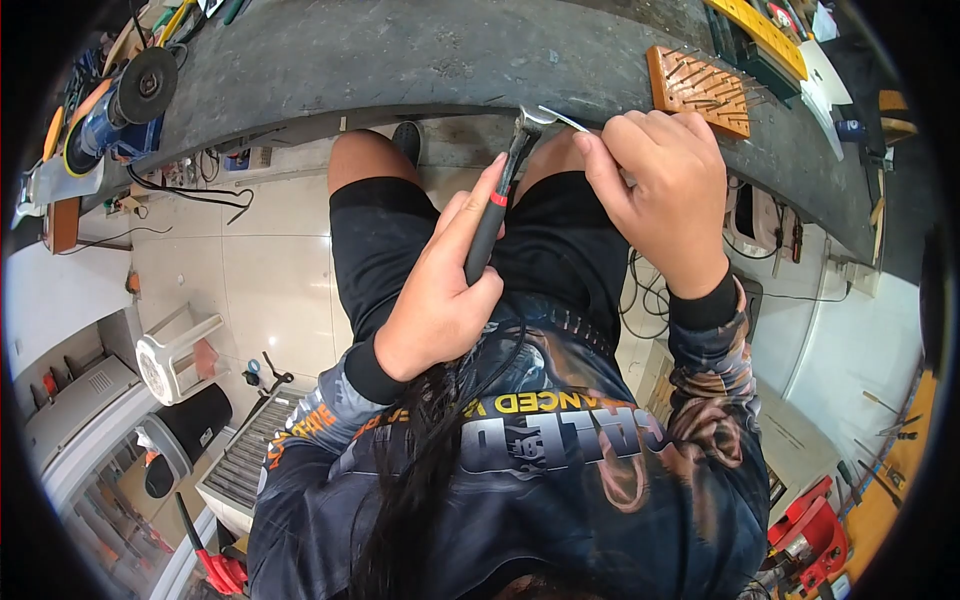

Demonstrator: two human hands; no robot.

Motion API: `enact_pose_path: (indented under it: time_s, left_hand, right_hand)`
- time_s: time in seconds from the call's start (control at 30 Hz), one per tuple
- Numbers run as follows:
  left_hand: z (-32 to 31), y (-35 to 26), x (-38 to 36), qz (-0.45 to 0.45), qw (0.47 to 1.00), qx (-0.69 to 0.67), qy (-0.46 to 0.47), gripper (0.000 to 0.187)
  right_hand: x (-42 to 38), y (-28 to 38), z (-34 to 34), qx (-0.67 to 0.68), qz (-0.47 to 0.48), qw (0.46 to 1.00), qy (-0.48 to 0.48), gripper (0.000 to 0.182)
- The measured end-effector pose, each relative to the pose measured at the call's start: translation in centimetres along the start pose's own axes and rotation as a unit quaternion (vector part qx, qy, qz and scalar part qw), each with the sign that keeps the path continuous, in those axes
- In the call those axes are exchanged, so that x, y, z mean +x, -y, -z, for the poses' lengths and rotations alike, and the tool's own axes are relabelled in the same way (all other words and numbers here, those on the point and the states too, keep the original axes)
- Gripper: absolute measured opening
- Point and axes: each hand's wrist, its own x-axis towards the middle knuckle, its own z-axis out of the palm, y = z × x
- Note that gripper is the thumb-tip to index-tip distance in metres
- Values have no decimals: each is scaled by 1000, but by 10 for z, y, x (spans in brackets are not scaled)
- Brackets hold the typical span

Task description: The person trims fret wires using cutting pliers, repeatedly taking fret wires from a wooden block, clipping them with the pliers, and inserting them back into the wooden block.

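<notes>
My left hand (440, 300) is wrapped round the grey grip of a hammer (486, 232), which has a red band and a dark shaft. Its index finger lies along the handle. The hammer's metal head is up at the front edge of the workbench (400, 60). My right hand (665, 185) is closed, thumb against bent fingers, on a thin, shiny metal strip (565, 118). The strip's free end overlaps the hammer head in this view, and its other end is hidden in the fingers.
On the bench at right stands a wooden block (700, 92) with many thin metal bits upright in it. An angle grinder (120, 110) sits at the left end. Cables (650, 285) hang beneath the bench, and a white stool (175, 355) is on the floor at left.
</notes>
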Motion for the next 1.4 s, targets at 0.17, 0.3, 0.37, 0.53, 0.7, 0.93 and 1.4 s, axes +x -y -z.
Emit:
enact_pose_path:
  time_s: [0.17, 0.3, 0.37, 0.53, 0.7, 0.93, 1.4]
  left_hand:
    - [-5, 2, -4, 20, 1000, -12, -17, 101]
    - [-11, 3, -5, 40, 998, -31, -37, 100]
    - [-12, 4, -5, 56, 996, -49, -48, 100]
    - [-11, 4, -5, 57, 996, -44, -52, 105]
    - [-5, -1, 2, 2, 999, 1, -43, 109]
    - [-5, 4, 3, -23, 999, 34, -19, 107]
    - [1, -3, -1, 44, 999, -19, 1, 105]
  right_hand:
    - [4, 3, -5, -40, 26, 998, -31, 34]
    - [7, 6, -13, -46, 34, 998, -36, 34]
    - [7, 4, -19, -47, 46, 997, -40, 33]
    - [8, 2, -22, -29, 40, 998, -35, 35]
    - [10, -4, -12, -14, 40, 998, -47, 26]
    - [3, 0, -25, 150, -15, 988, -43, 28]
    - [6, -4, -24, 173, 3, 985, -13, 30]
